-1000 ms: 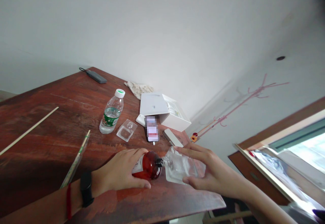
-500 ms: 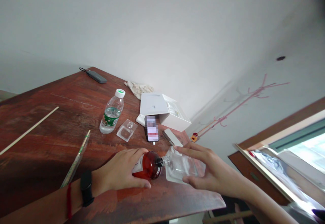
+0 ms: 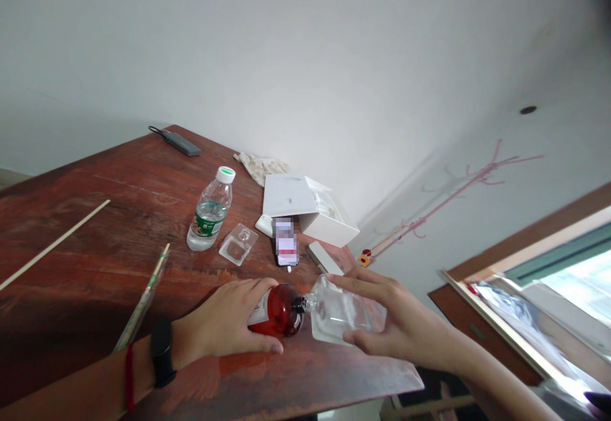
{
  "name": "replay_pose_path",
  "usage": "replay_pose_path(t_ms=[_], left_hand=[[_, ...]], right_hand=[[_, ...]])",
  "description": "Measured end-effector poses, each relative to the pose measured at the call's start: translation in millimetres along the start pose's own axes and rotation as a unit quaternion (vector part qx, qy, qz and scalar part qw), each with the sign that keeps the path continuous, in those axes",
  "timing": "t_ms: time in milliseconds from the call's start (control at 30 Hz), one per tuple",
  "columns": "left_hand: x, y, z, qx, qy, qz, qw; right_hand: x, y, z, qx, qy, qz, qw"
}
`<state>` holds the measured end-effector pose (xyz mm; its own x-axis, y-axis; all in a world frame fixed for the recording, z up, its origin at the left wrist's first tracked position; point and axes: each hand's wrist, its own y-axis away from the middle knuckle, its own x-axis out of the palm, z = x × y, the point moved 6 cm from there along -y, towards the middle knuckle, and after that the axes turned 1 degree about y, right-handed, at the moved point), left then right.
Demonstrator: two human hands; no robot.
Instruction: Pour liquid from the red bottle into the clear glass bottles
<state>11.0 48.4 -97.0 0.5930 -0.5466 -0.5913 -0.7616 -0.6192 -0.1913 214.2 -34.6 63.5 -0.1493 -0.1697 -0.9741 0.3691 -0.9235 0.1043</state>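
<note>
My left hand [image 3: 224,325] grips a small round bottle of red liquid [image 3: 281,310], tipped sideways with its black neck pointing right. My right hand [image 3: 396,322] holds a clear square glass bottle [image 3: 337,313], its mouth set against the red bottle's neck. Both sit low over the near right corner of the dark red wooden table [image 3: 95,268]. A black band and a red string are on my left wrist.
Behind the hands lie a phone [image 3: 286,249], a clear plastic tray [image 3: 238,244], a water bottle [image 3: 210,211], an open white box [image 3: 305,207] and a crumpled cloth [image 3: 260,166]. A grey power bank [image 3: 181,144] sits at the far edge. Two thin sticks [image 3: 52,246] lie left.
</note>
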Motion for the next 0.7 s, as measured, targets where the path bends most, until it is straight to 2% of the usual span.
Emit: replay_pose_path(t_ms=[700], left_hand=[[0.5, 0.9, 1.3, 0.002, 0.006, -0.003, 1.000]], right_hand=[[-1.9, -0.6, 2.8, -0.003, -0.013, -0.011, 1.000]])
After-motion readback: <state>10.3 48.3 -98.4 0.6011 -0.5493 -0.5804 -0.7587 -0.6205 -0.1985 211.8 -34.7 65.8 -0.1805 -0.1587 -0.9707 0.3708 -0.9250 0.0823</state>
